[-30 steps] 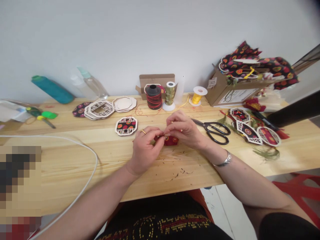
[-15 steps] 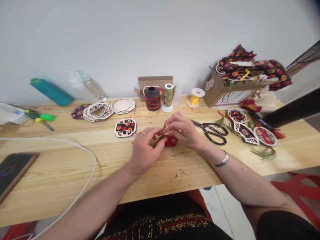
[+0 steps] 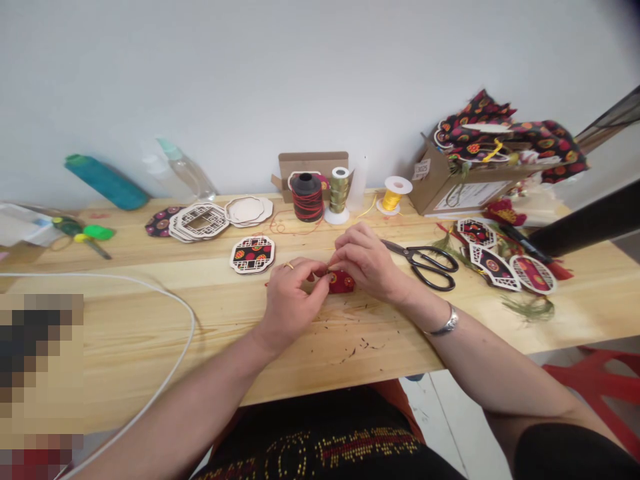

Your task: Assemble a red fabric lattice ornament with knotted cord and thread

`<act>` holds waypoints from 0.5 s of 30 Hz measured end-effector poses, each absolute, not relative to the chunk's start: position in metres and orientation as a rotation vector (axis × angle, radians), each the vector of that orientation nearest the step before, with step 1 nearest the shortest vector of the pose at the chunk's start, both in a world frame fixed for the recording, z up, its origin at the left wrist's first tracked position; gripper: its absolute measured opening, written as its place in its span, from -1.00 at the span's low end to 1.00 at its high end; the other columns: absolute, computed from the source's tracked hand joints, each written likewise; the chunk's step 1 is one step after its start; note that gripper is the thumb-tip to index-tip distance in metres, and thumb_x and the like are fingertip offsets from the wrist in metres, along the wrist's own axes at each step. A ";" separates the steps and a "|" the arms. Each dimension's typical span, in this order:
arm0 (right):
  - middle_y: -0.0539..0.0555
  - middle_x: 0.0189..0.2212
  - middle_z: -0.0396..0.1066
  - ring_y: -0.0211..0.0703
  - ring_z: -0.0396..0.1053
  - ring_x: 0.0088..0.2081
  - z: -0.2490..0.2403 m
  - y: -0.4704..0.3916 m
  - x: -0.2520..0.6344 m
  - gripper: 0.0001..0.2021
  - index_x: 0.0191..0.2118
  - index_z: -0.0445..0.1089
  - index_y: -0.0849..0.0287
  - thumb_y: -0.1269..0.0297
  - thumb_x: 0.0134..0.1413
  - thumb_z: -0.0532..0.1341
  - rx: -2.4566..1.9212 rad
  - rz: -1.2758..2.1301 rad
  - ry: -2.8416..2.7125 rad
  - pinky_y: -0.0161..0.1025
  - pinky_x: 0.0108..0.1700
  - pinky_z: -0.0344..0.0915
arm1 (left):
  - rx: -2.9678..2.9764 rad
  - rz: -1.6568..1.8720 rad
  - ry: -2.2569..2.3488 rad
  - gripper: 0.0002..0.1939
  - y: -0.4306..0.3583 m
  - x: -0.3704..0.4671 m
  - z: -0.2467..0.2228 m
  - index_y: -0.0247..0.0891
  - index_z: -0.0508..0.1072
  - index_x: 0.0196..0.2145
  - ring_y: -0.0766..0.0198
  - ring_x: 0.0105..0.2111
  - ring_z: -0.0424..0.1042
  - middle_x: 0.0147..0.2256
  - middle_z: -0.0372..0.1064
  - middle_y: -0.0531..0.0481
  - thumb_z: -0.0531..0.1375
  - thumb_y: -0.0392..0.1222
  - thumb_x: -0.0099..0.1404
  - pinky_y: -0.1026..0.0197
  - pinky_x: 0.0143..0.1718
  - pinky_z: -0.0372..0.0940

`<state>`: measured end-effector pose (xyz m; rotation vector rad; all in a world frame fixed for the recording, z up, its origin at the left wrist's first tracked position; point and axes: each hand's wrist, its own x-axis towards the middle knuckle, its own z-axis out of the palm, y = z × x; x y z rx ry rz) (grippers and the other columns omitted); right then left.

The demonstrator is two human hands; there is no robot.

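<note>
A small red fabric piece (image 3: 342,281) with round yellow and orange patterns is held just above the table, in front of my body. My left hand (image 3: 296,293), with a ring on one finger, pinches its left end between thumb and fingers. My right hand (image 3: 365,261) comes over from the other side, fingertips closed together at the piece's upper left edge, close to the left thumb. What lies exactly between the fingertips is too small to make out. Left of the hands lies a wooden lattice frame (image 3: 253,255) backed with dark patterned fabric. Black-handled scissors (image 3: 431,267) rest beside my right hand.
Along the wall stand a red-and-black thread spool (image 3: 308,199), a gold spool (image 3: 339,197) and a yellow cord spool (image 3: 395,197). A cardboard box (image 3: 465,183) of fabric is at the right, finished frames (image 3: 495,267) before it. A white cable (image 3: 186,340) crosses the left side.
A thin dark upright piece between my fingertips no longer shows. The right fingertips have shifted very slightly; both hands stay on the fabric piece. The view has moved a little.
</note>
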<state>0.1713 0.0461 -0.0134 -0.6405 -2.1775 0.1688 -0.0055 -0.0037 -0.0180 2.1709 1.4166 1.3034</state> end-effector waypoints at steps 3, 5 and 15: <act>0.08 -0.38 0.33 -0.14 0.20 -0.29 -0.012 0.045 0.171 -0.83 -0.38 0.38 0.18 0.40 0.25 0.13 -0.629 0.122 -2.182 -0.13 -0.21 0.21 | 2.163 1.313 1.410 -0.93 -0.004 -0.005 -0.018 -0.23 0.50 -0.38 0.32 -0.48 0.43 -0.46 0.50 0.06 0.22 -0.33 0.16 0.19 -0.36 0.30; 0.09 -0.38 0.34 -0.14 0.20 -0.29 -0.011 0.044 0.171 -0.82 -0.38 0.38 0.19 0.42 0.26 0.12 -0.623 0.085 -2.193 -0.14 -0.22 0.21 | 2.160 1.313 1.402 -0.93 -0.003 -0.005 -0.018 -0.24 0.50 -0.38 0.32 -0.48 0.43 -0.46 0.49 0.06 0.22 -0.34 0.17 0.20 -0.37 0.30; 0.08 -0.36 0.35 -0.14 0.21 -0.28 -0.013 0.042 0.168 -0.84 -0.37 0.37 0.16 0.37 0.26 0.14 -0.602 0.107 -2.163 -0.14 -0.21 0.22 | 2.074 1.263 1.404 -0.79 -0.004 -0.005 -0.020 -0.26 0.51 -0.22 0.30 -0.44 0.43 -0.37 0.52 0.03 0.24 -0.33 0.15 0.17 -0.30 0.32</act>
